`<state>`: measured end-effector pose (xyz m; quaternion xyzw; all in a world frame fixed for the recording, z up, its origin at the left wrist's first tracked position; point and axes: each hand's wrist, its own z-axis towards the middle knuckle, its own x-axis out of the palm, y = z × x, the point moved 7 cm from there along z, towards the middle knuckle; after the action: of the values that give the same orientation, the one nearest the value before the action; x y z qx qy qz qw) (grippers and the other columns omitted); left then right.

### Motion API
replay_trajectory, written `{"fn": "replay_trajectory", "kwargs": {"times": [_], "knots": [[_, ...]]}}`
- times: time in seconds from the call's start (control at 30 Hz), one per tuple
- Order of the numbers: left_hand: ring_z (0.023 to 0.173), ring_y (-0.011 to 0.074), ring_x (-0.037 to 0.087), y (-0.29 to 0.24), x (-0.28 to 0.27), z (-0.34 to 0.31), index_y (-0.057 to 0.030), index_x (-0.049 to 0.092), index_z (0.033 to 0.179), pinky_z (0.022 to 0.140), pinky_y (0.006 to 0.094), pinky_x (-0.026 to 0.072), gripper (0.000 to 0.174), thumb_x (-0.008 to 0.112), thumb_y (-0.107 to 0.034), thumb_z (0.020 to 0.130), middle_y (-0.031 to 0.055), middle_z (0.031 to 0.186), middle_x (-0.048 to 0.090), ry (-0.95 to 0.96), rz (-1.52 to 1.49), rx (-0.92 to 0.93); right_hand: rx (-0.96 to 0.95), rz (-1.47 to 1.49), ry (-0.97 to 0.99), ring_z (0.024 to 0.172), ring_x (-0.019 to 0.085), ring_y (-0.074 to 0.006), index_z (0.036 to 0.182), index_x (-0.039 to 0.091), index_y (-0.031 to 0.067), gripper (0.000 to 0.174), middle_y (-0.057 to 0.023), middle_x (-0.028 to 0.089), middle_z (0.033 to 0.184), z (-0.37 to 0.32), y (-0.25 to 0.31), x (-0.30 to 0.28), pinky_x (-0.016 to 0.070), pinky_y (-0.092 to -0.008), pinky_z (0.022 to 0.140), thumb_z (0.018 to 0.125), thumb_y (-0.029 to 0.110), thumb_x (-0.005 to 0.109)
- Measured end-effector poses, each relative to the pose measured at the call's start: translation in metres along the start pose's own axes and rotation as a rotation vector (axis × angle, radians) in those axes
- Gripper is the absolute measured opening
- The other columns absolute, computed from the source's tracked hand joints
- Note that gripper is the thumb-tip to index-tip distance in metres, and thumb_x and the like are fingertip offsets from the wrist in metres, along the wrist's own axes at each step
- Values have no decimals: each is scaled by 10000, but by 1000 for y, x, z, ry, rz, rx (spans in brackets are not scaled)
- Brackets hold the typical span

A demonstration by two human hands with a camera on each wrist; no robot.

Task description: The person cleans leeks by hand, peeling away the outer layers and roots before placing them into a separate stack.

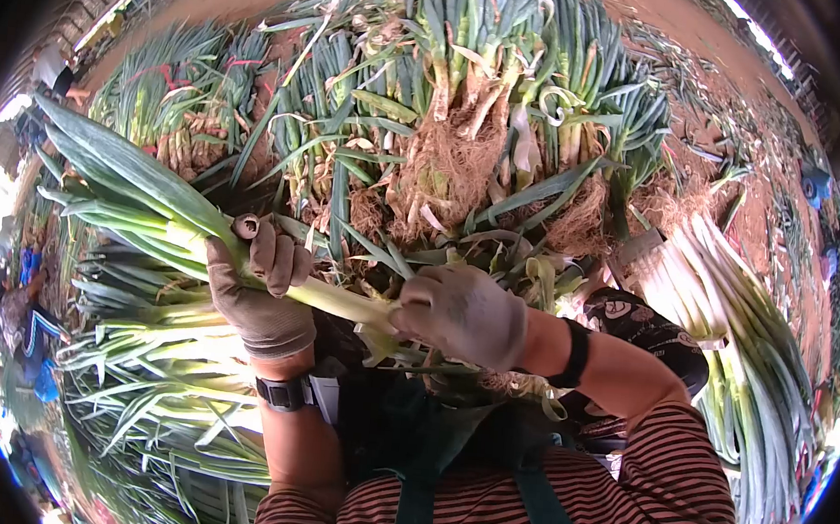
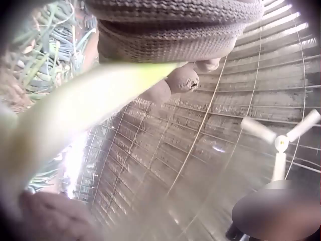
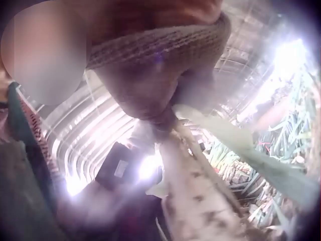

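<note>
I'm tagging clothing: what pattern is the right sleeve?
The right sleeve has narrow stripes, dark alternating with dull pink; the head view shows it best.

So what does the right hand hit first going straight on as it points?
Beyond the leek stalk in its fingers, the right hand would probably meet the left hand, curled round that same stalk; depth is unclear in the head view.
</note>
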<state>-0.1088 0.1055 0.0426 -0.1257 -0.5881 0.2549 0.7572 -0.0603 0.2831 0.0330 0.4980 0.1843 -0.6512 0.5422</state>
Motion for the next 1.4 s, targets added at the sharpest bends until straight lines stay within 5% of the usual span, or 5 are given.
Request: {"fn": "replay_trajectory", "kwargs": {"times": [0.33,0.63,0.8,1.1,1.4], "knots": [[436,87,316,-35,-52,-17,-44,567,939,459,246,287,403,394,-401,1007,-22,615,394,-18,51,55,175,-367,776,657,647,-276,729,658,136,100,-63,625,731,-175,-39,76,514,-402,526,803,181,607],[404,51,325,-123,-48,-11,-10,526,958,426,231,309,333,510,-343,973,-45,576,362,119,-64,115,592,-331,1743,1186,565,-256,1195,649,209,301,-101,595,1271,-283,-92,93,483,-471,949,918,169,537],[390,46,327,-71,-43,-10,-41,503,916,405,214,311,353,511,-390,967,-56,557,346,74,-208,74,151,306,76,946,622,-341,1265,551,37,397,-148,648,1090,5,-36,-10,493,-399,794,884,123,620],[364,40,347,-59,-43,-16,-67,465,869,362,203,325,262,599,-283,928,-61,530,363,137,-639,16,543,1494,729,800,612,-143,1134,588,2,548,-61,637,905,63,31,92,492,-280,717,1009,494,382],[411,55,352,-69,-123,-16,-48,483,891,441,227,339,253,602,-270,910,-63,539,342,-16,-610,64,712,1154,450,730,523,-132,1001,599,-6,503,-39,568,761,-62,1,66,443,-303,683,1008,458,406]]}}
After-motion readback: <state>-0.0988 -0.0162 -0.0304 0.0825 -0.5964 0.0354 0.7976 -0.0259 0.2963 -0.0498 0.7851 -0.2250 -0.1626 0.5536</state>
